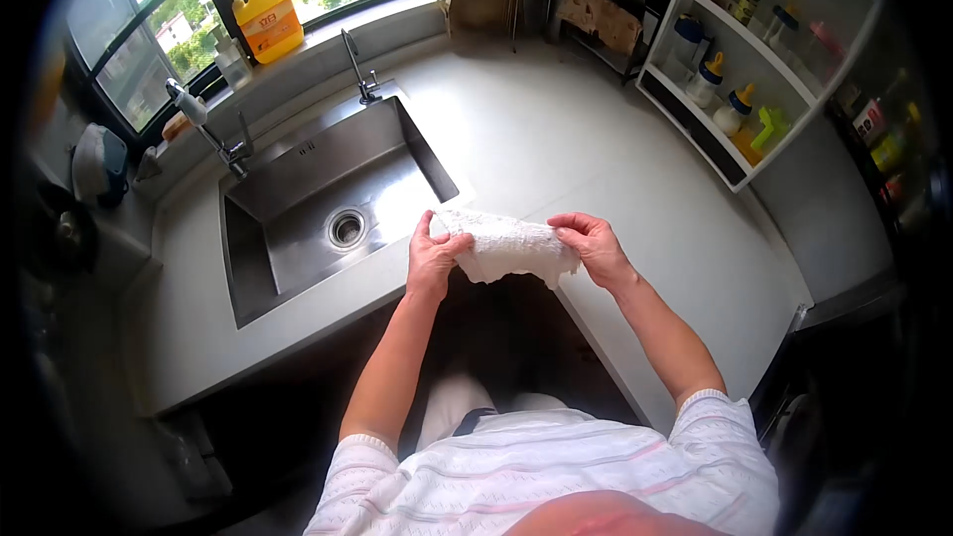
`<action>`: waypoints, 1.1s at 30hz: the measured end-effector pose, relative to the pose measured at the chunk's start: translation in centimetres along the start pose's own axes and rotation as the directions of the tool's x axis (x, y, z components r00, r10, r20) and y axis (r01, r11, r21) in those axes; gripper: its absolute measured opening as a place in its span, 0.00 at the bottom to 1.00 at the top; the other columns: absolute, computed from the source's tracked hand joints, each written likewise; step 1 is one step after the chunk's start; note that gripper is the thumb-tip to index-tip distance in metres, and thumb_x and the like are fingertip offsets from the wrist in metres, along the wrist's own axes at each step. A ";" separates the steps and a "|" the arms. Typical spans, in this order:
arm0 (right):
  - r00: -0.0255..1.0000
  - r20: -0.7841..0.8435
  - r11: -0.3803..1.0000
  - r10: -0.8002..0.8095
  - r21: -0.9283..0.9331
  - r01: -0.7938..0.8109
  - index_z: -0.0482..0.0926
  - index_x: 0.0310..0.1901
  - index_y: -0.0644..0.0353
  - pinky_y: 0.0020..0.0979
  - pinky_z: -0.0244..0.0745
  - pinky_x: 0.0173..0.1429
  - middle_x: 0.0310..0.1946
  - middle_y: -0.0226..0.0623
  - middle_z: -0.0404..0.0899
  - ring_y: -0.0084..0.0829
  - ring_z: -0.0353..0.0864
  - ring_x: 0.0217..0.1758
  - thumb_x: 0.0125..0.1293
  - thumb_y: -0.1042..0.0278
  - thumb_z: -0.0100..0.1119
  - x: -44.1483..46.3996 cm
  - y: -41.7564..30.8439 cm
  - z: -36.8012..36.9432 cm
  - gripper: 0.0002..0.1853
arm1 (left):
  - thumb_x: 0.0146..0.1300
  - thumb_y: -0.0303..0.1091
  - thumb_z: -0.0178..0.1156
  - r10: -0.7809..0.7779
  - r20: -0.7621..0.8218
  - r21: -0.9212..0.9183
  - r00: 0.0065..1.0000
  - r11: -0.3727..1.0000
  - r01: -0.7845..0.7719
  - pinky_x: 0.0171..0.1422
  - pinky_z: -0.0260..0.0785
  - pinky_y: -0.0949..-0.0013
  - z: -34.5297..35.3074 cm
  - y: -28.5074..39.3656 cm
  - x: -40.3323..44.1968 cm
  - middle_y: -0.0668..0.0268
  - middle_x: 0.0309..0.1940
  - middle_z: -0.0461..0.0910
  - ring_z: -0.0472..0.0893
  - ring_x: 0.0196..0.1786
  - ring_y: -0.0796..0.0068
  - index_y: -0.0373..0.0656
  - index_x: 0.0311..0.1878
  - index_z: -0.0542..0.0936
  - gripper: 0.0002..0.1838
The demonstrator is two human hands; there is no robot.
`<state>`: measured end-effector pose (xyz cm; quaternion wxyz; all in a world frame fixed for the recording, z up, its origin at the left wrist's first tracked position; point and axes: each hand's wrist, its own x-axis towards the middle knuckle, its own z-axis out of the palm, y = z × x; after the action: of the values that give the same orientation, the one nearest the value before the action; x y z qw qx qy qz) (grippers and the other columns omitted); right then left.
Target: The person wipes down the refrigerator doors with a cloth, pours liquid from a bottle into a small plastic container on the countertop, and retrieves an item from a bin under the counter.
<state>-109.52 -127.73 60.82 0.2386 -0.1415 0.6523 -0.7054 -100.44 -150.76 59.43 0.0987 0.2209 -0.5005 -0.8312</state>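
Observation:
A white cloth (511, 248) with a textured surface is stretched between my two hands, just over the counter's front corner. My left hand (434, 253) pinches its left end, thumb on top. At the other end, my right hand (593, 243) grips the cloth between thumb and fingers. The lower edge hangs loose and looks ragged. Left of my left hand lies the stainless steel sink (288, 184), with its round drain (346, 228) showing.
A faucet (223, 144) and a slimmer tap (359, 69) rise behind the sink. An orange-yellow pump jug (268, 20) stands on the windowsill. White shelves (735, 89) with bottles stand at the right. The pale counter (635, 189) has a front edge close to my body.

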 end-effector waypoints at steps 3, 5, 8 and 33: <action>0.996 0.073 0.994 0.055 -0.098 -0.048 0.77 0.48 0.65 0.25 0.71 0.49 0.41 0.35 0.79 0.24 0.76 0.43 0.60 0.71 0.56 5.7 -1.1 1.4 0.14 | 0.50 0.20 0.63 0.068 -0.011 0.090 0.998 0.994 -0.067 0.39 0.70 0.73 -2.4 2.0 4.5 0.61 0.31 0.79 0.78 0.33 0.77 0.34 0.67 0.54 0.41; 0.988 0.144 0.981 0.055 -0.192 -0.026 0.75 0.51 0.66 0.27 0.71 0.51 0.43 0.36 0.78 0.26 0.75 0.45 0.59 0.68 0.58 8.6 -2.2 2.4 0.18 | 0.49 0.17 0.59 0.102 0.104 0.127 0.989 0.985 -0.115 0.37 0.70 0.75 -3.1 4.0 7.0 0.64 0.29 0.79 0.77 0.32 0.79 0.35 0.60 0.67 0.31; 0.969 0.243 0.933 0.034 -0.356 0.057 0.71 0.54 0.67 0.27 0.70 0.53 0.44 0.38 0.76 0.27 0.75 0.46 0.55 0.72 0.58 11.8 -4.0 3.5 0.23 | 0.47 0.19 0.59 0.058 0.324 0.204 0.944 0.970 -0.129 0.43 0.71 0.74 -3.0 7.2 9.8 0.64 0.33 0.79 0.78 0.33 0.77 0.35 0.54 0.73 0.26; 0.928 -0.022 0.873 0.372 -0.332 -0.357 0.58 0.65 0.64 0.18 0.59 0.24 0.20 0.21 0.70 0.12 0.63 0.20 0.62 0.62 0.60 28.1 3.7 -4.0 0.33 | 0.54 0.27 0.59 -0.247 0.185 0.793 0.951 0.609 0.004 0.46 0.69 0.73 -3.0 4.3 24.4 0.62 0.40 0.76 0.76 0.39 0.75 0.42 0.57 0.73 0.24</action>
<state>-134.76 -139.04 53.54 0.3540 -0.0691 0.7708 -0.5252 -120.84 -164.61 55.47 -0.1378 0.1585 -0.8044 -0.5557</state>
